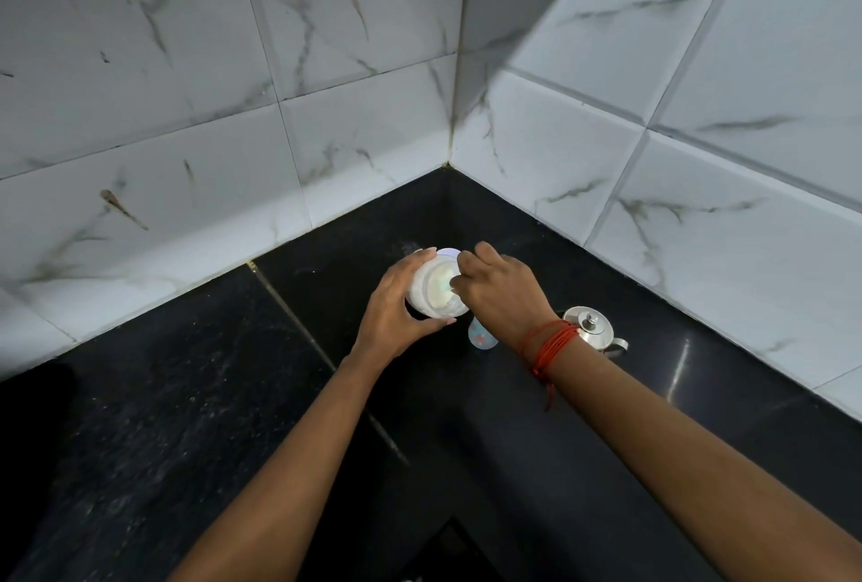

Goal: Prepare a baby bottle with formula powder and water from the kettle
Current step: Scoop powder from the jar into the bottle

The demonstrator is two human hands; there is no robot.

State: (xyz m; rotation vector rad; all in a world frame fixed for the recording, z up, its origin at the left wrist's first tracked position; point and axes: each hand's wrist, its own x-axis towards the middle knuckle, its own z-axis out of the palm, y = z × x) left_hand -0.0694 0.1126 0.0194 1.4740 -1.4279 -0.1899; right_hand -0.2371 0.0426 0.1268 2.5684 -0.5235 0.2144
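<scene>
A white formula jar (431,290) stands with its mouth uncovered on the black counter (233,418) near the corner. My left hand (396,311) is wrapped around the jar's left side. My right hand (501,292) is over the jar's mouth with its fingertips pinched together inside the rim; anything between them is hidden. A pale round lid (448,252) lies just behind the jar. The small clear baby bottle (480,338) stands to the right of the jar, partly hidden under my right wrist. A steel kettle (590,327) with a knobbed lid sits further right.
White marble-look tiled walls (326,115) meet in a corner right behind the jar. The wall on the right runs close beside the kettle. A red thread is wound around my right wrist (548,343). The counter's front edge drops away at the bottom.
</scene>
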